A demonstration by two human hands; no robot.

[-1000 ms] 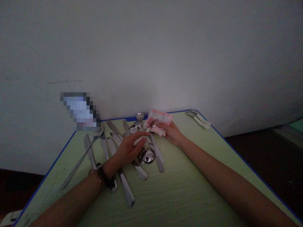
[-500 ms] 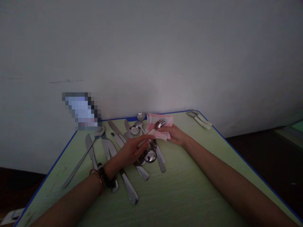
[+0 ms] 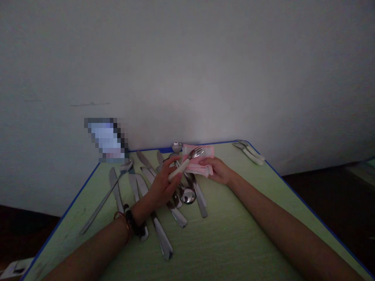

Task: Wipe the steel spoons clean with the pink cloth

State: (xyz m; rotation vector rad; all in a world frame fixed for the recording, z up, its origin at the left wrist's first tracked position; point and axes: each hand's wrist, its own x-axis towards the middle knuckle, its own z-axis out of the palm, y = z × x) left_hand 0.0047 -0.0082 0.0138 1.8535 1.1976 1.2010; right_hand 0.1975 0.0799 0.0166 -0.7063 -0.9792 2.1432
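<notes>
My left hand (image 3: pixel 164 181) is closed around the pale handle of a fork (image 3: pixel 184 164), whose metal tines point up and to the right. Behind the tines spreads a pink and white cloth (image 3: pixel 202 170), pinched at its right side by my right hand (image 3: pixel 218 170). Below and around my left hand lie several knives (image 3: pixel 162 238) and spoons. One spoon with a round shiny bowl (image 3: pixel 188 195) lies just under the cloth. My left forearm covers part of the knives.
Two white-handled forks (image 3: pixel 249 153) lie at the table's far right corner. A long-handled spoon (image 3: pixel 102 201) rests at the left. A blurred-out phone-like device (image 3: pixel 107 140) leans on the wall (image 3: pixel 187 70) behind the green, blue-edged table (image 3: pixel 228 234).
My left hand has turned so the fork's handle shows more fully. The fork's tines have shifted slightly left, and my right hand's fingers now sit at the cloth's edge.
</notes>
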